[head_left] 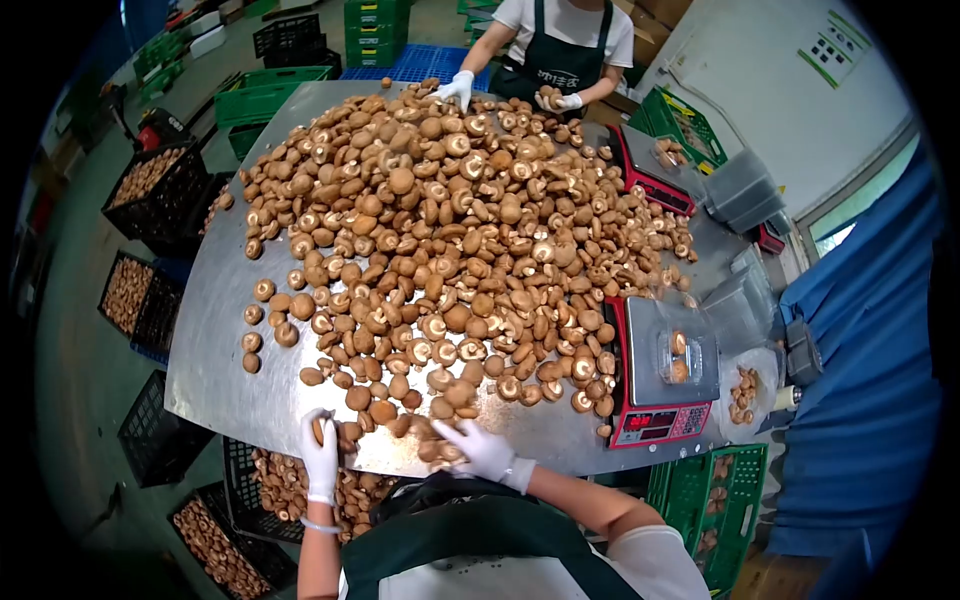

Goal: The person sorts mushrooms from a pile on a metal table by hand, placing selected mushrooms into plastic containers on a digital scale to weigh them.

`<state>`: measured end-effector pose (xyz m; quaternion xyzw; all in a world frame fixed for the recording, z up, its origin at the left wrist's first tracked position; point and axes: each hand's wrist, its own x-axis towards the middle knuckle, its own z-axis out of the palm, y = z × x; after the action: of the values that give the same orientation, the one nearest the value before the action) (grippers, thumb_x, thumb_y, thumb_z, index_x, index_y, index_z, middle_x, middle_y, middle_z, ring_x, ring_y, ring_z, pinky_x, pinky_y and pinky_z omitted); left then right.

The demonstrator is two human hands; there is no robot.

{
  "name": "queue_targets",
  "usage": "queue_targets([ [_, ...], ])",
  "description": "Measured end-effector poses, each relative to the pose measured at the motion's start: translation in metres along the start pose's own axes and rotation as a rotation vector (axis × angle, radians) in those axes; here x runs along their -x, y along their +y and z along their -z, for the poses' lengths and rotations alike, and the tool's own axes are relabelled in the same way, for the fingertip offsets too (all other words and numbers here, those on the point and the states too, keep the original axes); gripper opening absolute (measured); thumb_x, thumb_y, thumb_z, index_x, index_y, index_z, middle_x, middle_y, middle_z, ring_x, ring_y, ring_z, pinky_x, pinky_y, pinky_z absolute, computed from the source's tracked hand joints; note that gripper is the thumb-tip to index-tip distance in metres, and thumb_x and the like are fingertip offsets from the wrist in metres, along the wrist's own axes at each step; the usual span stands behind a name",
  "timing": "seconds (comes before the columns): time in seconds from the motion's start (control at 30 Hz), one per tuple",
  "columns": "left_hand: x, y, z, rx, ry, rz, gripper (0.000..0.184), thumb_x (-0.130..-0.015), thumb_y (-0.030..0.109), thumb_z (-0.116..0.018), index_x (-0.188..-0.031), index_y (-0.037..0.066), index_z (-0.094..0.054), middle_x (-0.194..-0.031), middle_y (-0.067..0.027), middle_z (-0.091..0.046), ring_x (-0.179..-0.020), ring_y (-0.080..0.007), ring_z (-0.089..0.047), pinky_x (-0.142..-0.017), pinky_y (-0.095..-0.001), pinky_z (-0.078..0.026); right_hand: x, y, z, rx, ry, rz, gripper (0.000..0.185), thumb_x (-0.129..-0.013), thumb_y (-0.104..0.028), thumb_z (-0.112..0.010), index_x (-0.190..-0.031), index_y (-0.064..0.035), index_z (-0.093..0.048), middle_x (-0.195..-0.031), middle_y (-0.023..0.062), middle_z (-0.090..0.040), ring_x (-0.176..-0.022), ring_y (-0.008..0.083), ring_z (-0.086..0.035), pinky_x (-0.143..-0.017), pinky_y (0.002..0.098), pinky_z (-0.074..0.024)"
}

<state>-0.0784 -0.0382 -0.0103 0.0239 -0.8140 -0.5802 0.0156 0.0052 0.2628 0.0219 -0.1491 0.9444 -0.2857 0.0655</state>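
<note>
Gathering, it seems, brown round-capped mushrooms [402, 181], you pinch one [318, 431] in your white-gloved left grip [320, 466], your white-gloved right grip [486, 453] too blurred to tell, and need gentle lifting.

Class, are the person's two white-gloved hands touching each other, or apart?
Apart. The head view shows brown round mushrooms and bare metal tabletop between the white-gloved left hand and right hand.

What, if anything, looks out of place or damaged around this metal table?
Nothing looks damaged. One mild oddity: a small cluster of brown mushrooms lies on whitish, plastic-looking material right of the nearer red-and-silver scale, apart from the big, loose brown mushroom heap. It may be deliberate.
</note>
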Motion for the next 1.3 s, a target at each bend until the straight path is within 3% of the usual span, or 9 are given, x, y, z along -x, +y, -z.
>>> queue_targets([
  [0.07, 0.012, 0.007, 0.003, 0.110, -0.039, 0.077, 0.026, -0.088, 0.008, -0.056, -0.112, -0.001, -0.055, -0.107, -0.0135, -0.059, -0.102, -0.0241, -0.056, -0.093, -0.0343, -0.041, -0.031, -0.017, -0.008, 0.007, -0.180, 0.016, 0.093, -0.073, -0.040, -0.072, -0.148, -0.0258, -0.019, -0.107, 0.0135, -0.050, -0.077, 0.0322, -0.064, -0.059, 0.0382, -0.0533],
  [0.27, 0.029, 0.035, 0.043, -0.124, -0.292, 0.096, 0.023, -0.087, 0.011, -0.058, -0.106, -0.003, -0.060, -0.102, -0.0126, -0.063, -0.092, -0.0233, -0.059, -0.089, -0.0328, -0.044, -0.099, -0.072, -0.063, -0.108, -0.315, 0.224, 0.085, -0.071, -0.012, -0.064, -0.146, -0.0176, -0.022, -0.116, 0.0150, -0.051, -0.092, 0.0352, -0.062, -0.071, 0.0399, -0.0543],
  [0.4, 0.039, 0.021, 0.104, -0.313, -0.588, 0.252, 0.028, -0.090, 0.014, -0.057, -0.112, -0.002, -0.062, -0.110, -0.0121, -0.064, -0.099, -0.0214, -0.061, -0.088, -0.0317, -0.046, -0.094, -0.061, -0.019, -0.248, -0.400, 0.382, 0.086, -0.074, -0.022, -0.071, -0.146, -0.0140, -0.025, -0.138, 0.0118, -0.043, -0.111, 0.0335, -0.056, -0.090, 0.0385, -0.0492],
  [0.5, 0.040, 0.028, 0.112, -0.325, -0.330, 0.260, 0.030, -0.091, 0.014, -0.055, -0.116, -0.003, -0.059, -0.108, -0.0110, -0.065, -0.101, -0.0198, -0.059, -0.092, -0.0303, -0.044, -0.082, 0.004, 0.057, -0.376, 0.064, 0.094, 0.069, -0.081, -0.024, -0.068, -0.139, -0.0025, -0.037, -0.138, 0.0180, -0.043, -0.129, 0.0307, -0.041, -0.107, 0.0377, -0.0346],
  [0.53, 0.036, 0.009, 0.116, -0.239, -0.234, 0.188, 0.031, -0.092, 0.014, -0.055, -0.118, -0.003, -0.058, -0.111, -0.0117, -0.064, -0.104, -0.0206, -0.058, -0.094, -0.0306, -0.043, -0.073, 0.023, 0.084, -0.699, 0.281, -0.215, 0.068, -0.080, -0.025, -0.069, -0.136, -0.0011, -0.041, -0.137, 0.0180, -0.044, -0.128, 0.0310, -0.041, -0.107, 0.0387, -0.0338],
  [0.6, 0.024, 0.010, 0.097, -0.186, -0.031, 0.174, 0.036, -0.094, 0.013, -0.053, -0.124, -0.008, -0.050, -0.121, -0.0180, -0.057, -0.113, -0.0244, -0.054, -0.098, -0.0334, -0.041, -0.058, 0.100, 0.132, 0.121, 0.615, -0.262, 0.069, -0.079, -0.036, -0.067, -0.135, -0.0040, -0.044, -0.138, 0.0203, -0.044, -0.124, 0.0337, -0.046, -0.101, 0.0411, -0.0398],
  [0.77, -0.044, -0.008, 0.021, -0.110, 0.125, 0.002, 0.042, -0.093, 0.010, -0.053, -0.130, -0.006, -0.045, -0.133, -0.0182, -0.049, -0.122, -0.0273, -0.048, -0.103, -0.0364, -0.036, -0.026, 0.221, 0.142, 0.253, 0.471, -0.736, 0.074, -0.083, -0.058, -0.056, -0.140, -0.0140, -0.041, -0.138, 0.0249, -0.042, -0.120, 0.0392, -0.048, -0.097, 0.0439, -0.0418],
  [0.87, -0.077, -0.004, -0.022, -0.188, 0.157, -0.142, 0.042, -0.091, 0.011, -0.054, -0.130, -0.004, -0.046, -0.133, -0.0180, -0.049, -0.125, -0.0300, -0.044, -0.107, -0.0381, -0.030, -0.054, 0.199, 0.153, 0.213, 0.425, -0.884, 0.077, -0.075, -0.066, -0.058, -0.139, -0.0259, -0.043, -0.129, 0.0230, -0.049, -0.114, 0.0390, -0.052, -0.094, 0.0432, -0.0433],
  [1.3, -0.097, -0.023, -0.044, -0.116, 0.278, -0.120, 0.034, -0.099, 0.019, -0.043, -0.120, -0.005, -0.055, -0.123, -0.0167, -0.056, -0.114, -0.0269, -0.052, -0.100, -0.0357, -0.038, -0.101, 0.162, 0.098, -0.185, 0.540, -0.643, 0.073, -0.074, -0.055, -0.069, -0.135, -0.0208, -0.049, -0.142, 0.0280, -0.029, -0.130, 0.0433, -0.035, -0.106, 0.0445, -0.0338],
])
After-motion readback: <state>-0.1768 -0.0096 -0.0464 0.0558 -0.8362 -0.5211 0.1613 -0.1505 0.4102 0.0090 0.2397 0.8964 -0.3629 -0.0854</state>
